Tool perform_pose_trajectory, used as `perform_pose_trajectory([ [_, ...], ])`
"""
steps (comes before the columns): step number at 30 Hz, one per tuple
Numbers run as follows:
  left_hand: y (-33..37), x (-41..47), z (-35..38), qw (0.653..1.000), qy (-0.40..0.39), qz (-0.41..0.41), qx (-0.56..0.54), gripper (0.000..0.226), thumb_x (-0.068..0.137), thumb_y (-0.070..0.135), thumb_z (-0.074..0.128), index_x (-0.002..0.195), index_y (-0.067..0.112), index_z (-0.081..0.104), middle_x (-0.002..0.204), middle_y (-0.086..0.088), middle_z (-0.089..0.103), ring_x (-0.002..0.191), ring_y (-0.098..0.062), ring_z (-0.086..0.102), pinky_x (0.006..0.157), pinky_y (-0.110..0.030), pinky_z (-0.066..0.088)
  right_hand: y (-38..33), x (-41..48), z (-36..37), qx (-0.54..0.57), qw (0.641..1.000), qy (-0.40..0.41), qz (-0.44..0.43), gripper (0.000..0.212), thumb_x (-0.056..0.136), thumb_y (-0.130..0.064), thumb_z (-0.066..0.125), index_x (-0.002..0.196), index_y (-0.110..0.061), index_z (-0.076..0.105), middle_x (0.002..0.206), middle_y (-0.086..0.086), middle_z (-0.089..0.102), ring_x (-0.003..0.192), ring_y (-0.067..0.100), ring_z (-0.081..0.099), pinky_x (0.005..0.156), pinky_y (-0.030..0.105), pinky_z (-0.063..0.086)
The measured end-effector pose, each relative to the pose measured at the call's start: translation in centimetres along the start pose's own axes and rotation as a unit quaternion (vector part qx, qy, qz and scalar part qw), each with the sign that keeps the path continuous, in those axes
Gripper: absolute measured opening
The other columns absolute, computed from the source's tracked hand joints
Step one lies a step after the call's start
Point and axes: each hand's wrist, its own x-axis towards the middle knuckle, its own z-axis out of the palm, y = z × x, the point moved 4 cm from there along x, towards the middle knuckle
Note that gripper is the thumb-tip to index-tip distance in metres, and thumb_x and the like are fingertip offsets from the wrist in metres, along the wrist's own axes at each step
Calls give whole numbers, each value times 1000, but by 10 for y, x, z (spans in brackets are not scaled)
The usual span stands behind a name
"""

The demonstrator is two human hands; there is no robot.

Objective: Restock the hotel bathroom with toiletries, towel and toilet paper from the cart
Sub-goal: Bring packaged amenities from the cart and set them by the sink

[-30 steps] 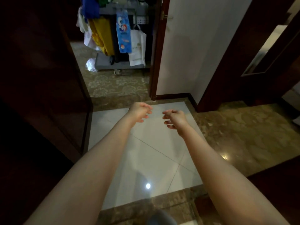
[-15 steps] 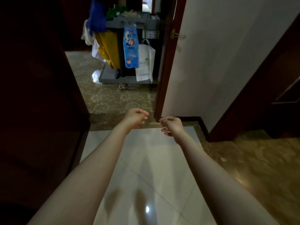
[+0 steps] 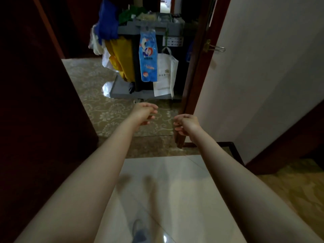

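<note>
Reaching forward over the pale floor tiles [image 3: 175,199], both bare arms stretch toward an open doorway. The left hand [image 3: 142,113] hangs in the air with its fingers loosely curled and slightly apart, grasping nothing. The right hand [image 3: 186,124] is just beside it, a small gap between them, its fingers also loosely bent inward and empty. Neither hand touches anything.

Beyond the doorway stands the grey cart [image 3: 149,28] on a patterned carpet [image 3: 98,102], well ahead of the hands. A yellow bag [image 3: 121,57] hangs on its left side, with blue gloves [image 3: 107,23] draped above it and white cloth [image 3: 95,43] just to the left. A blue plastic package [image 3: 148,57] hangs down the front of the cart, and a white paper bag [image 3: 165,74] hangs beside it on the right. Small items fill the top tray, too blurred to tell apart; the toiletries, towel and toilet paper cannot be picked out among them.

To the right, a dark wooden door [image 3: 196,76] stands open against a white wall [image 3: 263,76], its metal handle [image 3: 216,48] sticking out. Dark wood panels [image 3: 35,102] fill the left side.
</note>
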Motion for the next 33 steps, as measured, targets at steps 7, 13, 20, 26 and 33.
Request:
perform_pose_trajectory([
  [7,53,122,-57,1000,2,-1,8,24,98,11,39,101,18,61,87,5,62,64,-5,52,55,-19,41,-75,101,49,7,1000,0,-15,17,95,-9,45,89,-13,60,70,1,56,52,11,50,46,20,38],
  [13,79,223,-67,1000,-6,-13,3,21,95,8,44,99,18,63,85,4,62,65,-6,53,60,-21,43,-117,195,72,5,1000,30,-5,20,96,-11,44,98,-11,64,76,0,58,61,13,53,59,24,42],
  [20,122,362,-57,1000,-15,-13,-1,18,95,11,46,93,19,62,102,-2,63,74,-10,56,60,-22,44,-163,329,82,35,998,49,-5,16,93,-10,50,100,-8,65,75,2,58,59,13,51,53,22,41],
  [26,191,484,-47,1000,-17,5,-5,16,94,10,49,101,15,63,90,2,59,70,-8,54,59,-21,44,-234,456,80,57,997,51,-4,15,93,-10,51,83,-12,62,72,2,58,57,14,52,55,24,43],
  [33,234,596,-38,999,-49,11,-9,17,97,13,44,90,16,60,100,-2,60,87,-16,58,74,-26,46,-285,552,85,51,998,47,-6,13,93,-11,49,98,-10,61,73,0,56,59,13,52,53,21,39],
])
